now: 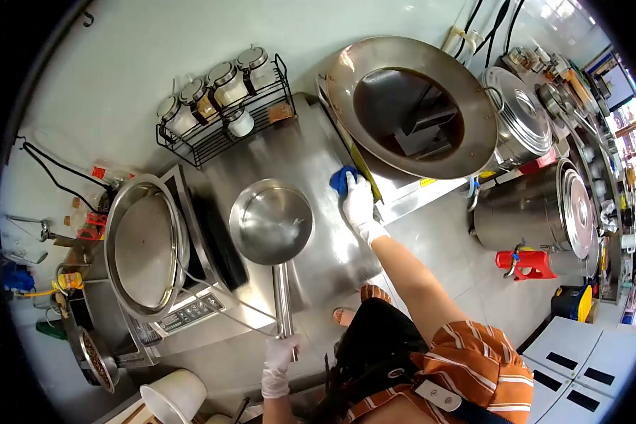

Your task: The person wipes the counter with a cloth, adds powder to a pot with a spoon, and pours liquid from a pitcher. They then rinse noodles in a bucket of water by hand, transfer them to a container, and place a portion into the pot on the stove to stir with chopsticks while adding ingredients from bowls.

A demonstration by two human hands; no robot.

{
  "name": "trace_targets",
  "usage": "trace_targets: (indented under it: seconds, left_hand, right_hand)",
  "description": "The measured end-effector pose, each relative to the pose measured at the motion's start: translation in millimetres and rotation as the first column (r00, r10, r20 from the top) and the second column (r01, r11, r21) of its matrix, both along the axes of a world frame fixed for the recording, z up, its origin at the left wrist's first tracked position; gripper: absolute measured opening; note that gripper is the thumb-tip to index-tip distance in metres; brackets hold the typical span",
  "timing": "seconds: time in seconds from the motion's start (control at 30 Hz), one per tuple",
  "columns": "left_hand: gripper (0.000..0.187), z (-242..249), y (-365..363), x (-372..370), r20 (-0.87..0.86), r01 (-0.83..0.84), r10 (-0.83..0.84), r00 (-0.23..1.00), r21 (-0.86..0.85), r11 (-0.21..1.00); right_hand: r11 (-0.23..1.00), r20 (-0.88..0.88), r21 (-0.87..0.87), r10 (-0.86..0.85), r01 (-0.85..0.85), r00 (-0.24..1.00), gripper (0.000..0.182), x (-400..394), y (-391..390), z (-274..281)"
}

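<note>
My left hand point(279, 359), in a white glove, grips the end of the long handle of a steel saucepan point(271, 221). The pan sits empty on the steel counter point(311, 155). My right hand point(359, 205), also gloved, presses a blue cloth point(341, 179) onto the counter's right edge, next to a big machine with a wide steel funnel bowl point(410, 106).
A wire rack with several lidded jars point(222, 106) stands at the back of the counter. A large wok point(145, 247) rests on a cooker with a control panel on the left. Big lidded steel pots point(537, 205) and a red tool point(524, 263) are on the right.
</note>
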State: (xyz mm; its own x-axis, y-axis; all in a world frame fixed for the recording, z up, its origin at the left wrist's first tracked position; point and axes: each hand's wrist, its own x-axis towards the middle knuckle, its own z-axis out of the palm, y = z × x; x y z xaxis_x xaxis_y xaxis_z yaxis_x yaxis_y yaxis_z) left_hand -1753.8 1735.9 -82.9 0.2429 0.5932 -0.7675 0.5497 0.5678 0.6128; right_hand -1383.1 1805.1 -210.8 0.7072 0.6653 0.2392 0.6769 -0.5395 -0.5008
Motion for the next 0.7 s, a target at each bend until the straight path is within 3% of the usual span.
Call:
trace_targets:
  seconds: [0.1, 0.17, 0.2, 0.23, 0.27, 0.4, 0.57, 0.63, 0.7]
  left_hand:
    - [0.023, -1, 6, -5, -0.066, 0.068, -0.068, 0.995, -0.004, 0.998]
    - [0.023, -3, 5, -7, -0.060, 0.108, -0.106, 0.993, 0.024, 0.994]
    - [0.023, 2, 5, -3, -0.005, 0.037, -0.037, 0.999, 0.025, 0.999]
    - [0.024, 6, 3, 1, 0.052, -0.036, 0.035, 0.998, 0.020, 0.999]
    - [0.024, -2, 5, -3, -0.007, -0.006, 0.006, 1.000, 0.002, 1.000]
    - [0.028, -4, 4, 0, 0.045, -0.028, 0.029, 0.999, -0.024, 0.999]
    - [0.039, -13, 5, -7, 0.101, -0.081, 0.085, 0.991, -0.043, 0.996]
    - [0.043, -6, 5, -4, 0.119, -0.095, 0.097, 0.988, -0.022, 0.995]
    - [0.044, -12, 4, -11, 0.082, -0.165, 0.163, 0.983, 0.019, 0.986]
  right_hand:
    - [0.999, 0.018, -0.051, 0.018, -0.017, 1.000, 0.051, -23, -50, 18]
    - [0.997, 0.031, 0.071, 0.010, -0.012, 0.999, 0.050, -34, -80, 5]
    - [1.000, -0.013, 0.013, 0.015, -0.015, 1.000, 0.051, -39, -95, 14]
    - [0.997, 0.058, 0.067, 0.042, -0.046, 0.997, 0.048, -41, -108, 15]
    - [0.999, 0.032, 0.036, 0.034, -0.035, 0.999, 0.046, -42, -121, 16]
    - [0.997, -0.080, -0.040, 0.057, -0.060, 0.995, 0.037, -44, -153, 38]
    - [0.992, -0.030, 0.065, 0.106, -0.103, 0.994, 0.046, -39, -98, 81]
    - [0.972, -0.041, -0.012, 0.233, -0.234, 0.972, 0.049, -33, -66, 90]
    - [0.931, -0.011, -0.247, 0.276, -0.270, 0.961, 0.056, -34, -43, 110]
